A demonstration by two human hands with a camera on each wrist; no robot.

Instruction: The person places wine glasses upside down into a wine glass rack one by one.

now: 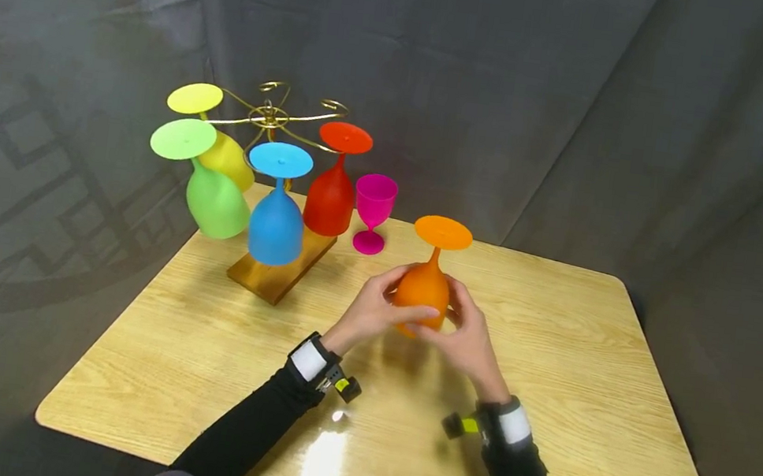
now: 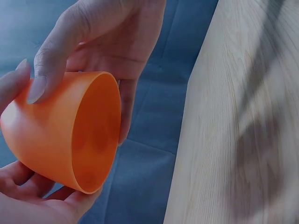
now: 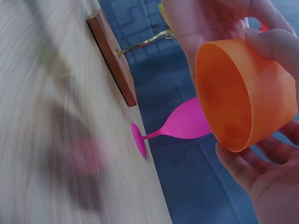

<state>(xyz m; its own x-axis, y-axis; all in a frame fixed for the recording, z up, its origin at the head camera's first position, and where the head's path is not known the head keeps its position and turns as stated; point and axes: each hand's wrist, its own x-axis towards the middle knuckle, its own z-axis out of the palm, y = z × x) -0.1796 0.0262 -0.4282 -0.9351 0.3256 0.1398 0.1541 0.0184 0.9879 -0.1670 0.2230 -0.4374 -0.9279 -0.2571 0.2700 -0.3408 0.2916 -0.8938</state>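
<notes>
An orange goblet (image 1: 423,291) is held upside down above the table, its round foot at the top and its open rim facing down. From one side my left hand (image 1: 377,309) grips the bowl, thumb across the near face. Opposite it, my right hand (image 1: 465,336) grips the same bowl, thumb also in front. Both wrist views show the hollow inside of the orange goblet (image 2: 96,135), with fingers spread around its wall. Left of my hands, a magenta goblet (image 1: 374,204) stands upright on the table.
A gold wire rack (image 1: 269,117) on a wooden base (image 1: 269,276) stands at the table's left. Upside-down goblets hang from it: yellow (image 1: 227,159), green (image 1: 214,202), blue (image 1: 275,229) and red (image 1: 331,196). Some of its curled hooks at the back carry nothing. Grey cloth surrounds the wooden table (image 1: 570,388).
</notes>
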